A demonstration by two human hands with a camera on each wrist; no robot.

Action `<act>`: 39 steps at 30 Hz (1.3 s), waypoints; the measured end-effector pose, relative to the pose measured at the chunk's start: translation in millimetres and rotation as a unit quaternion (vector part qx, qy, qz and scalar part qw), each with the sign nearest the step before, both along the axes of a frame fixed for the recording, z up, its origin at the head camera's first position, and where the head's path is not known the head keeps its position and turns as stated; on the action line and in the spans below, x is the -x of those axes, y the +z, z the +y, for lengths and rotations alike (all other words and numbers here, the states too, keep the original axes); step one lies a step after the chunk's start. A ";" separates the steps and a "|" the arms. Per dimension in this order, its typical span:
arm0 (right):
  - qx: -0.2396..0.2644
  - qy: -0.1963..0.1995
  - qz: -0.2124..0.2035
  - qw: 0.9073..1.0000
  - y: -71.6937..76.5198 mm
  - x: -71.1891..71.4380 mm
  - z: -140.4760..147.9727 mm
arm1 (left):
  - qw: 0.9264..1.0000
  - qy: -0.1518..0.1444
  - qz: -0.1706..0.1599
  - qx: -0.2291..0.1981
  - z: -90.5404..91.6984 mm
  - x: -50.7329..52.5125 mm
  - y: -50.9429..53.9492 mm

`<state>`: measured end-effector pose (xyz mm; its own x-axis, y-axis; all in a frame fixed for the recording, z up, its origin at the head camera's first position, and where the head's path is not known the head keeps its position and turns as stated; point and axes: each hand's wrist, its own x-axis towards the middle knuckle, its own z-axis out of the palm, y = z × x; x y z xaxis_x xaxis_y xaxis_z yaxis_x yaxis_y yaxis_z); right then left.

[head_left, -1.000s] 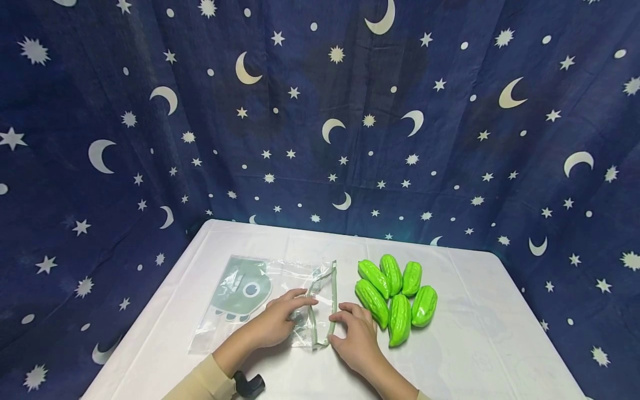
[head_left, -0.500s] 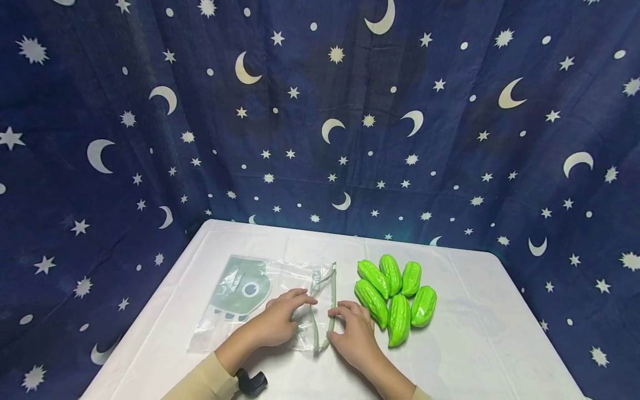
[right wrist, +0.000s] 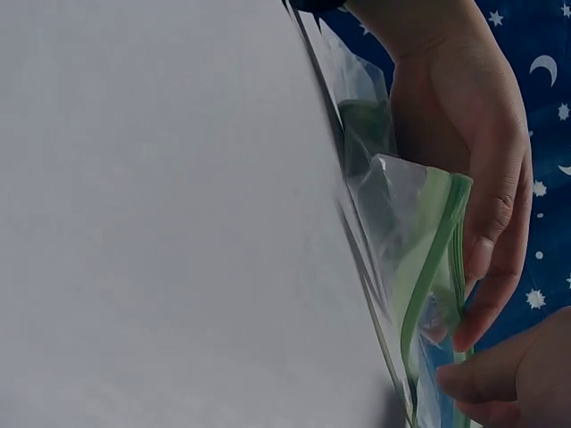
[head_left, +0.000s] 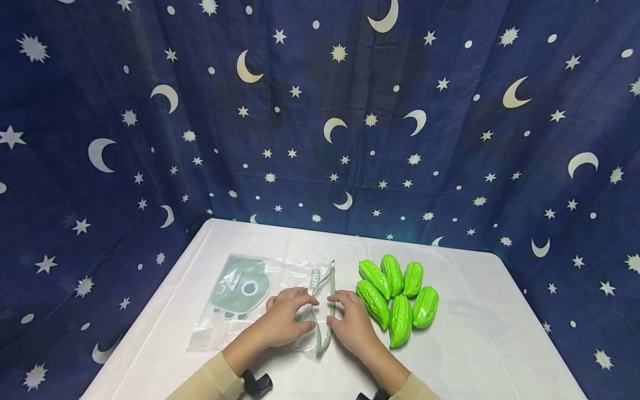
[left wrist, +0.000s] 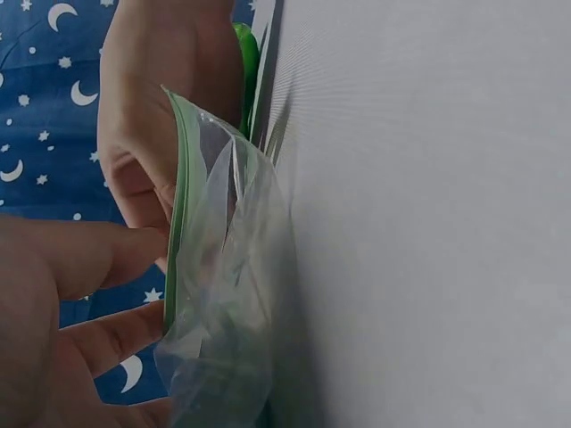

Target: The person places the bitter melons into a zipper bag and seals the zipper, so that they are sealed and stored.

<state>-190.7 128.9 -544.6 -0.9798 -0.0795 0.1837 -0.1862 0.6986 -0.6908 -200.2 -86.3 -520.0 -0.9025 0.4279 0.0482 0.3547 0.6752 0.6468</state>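
A clear plastic bag [head_left: 295,272] with green edging and a creature print lies flat, its mouth gaping to the right. My left hand [head_left: 282,319] is over the bag, thumb and fingers apart, the tips at the mouth's left edge. In the left wrist view, the fingertips of my left hand [left wrist: 98,294] touch the green strip [left wrist: 178,205]. My right hand [head_left: 352,322] has spread fingertips at the mouth's right edge. The thumb of my right hand [right wrist: 500,379] overlaps the green edging [right wrist: 451,223] in the right wrist view. Whether it pinches is unclear.
Several bright green ridged vegetables [head_left: 400,319] lie grouped just right of my right hand. The table [head_left: 490,333] has a white cover, and behind it hangs a dark blue curtain [head_left: 370,144] with moons and stars.
My right hand has moved slightly up along the bag's edge, away from me. My left thumb has come into sight at the mouth. The near end of the opening has narrowed; the vegetables have not moved.
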 end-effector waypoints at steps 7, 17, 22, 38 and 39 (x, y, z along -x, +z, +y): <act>0.008 0.001 0.005 1.000 0.4 10.1 -0.6 | 1.000 0.008 0.017 -0.001 7.6 4.4 -3.1; -0.018 -0.001 -0.008 1.000 3.9 27.6 -1.1 | 0.999 0.026 0.032 0.002 19.1 9.0 -7.1; -0.026 -0.006 -0.024 0.999 4.5 33.2 -1.8 | 0.999 0.025 0.025 0.006 20.0 8.1 -6.6; -0.034 -0.006 -0.022 0.999 -3.3 37.8 -0.6 | 1.000 0.012 0.012 0.011 13.1 4.7 -3.4; -0.033 -0.007 -0.024 0.999 -3.6 37.9 -0.7 | 1.000 0.013 0.010 0.010 12.7 4.4 -3.1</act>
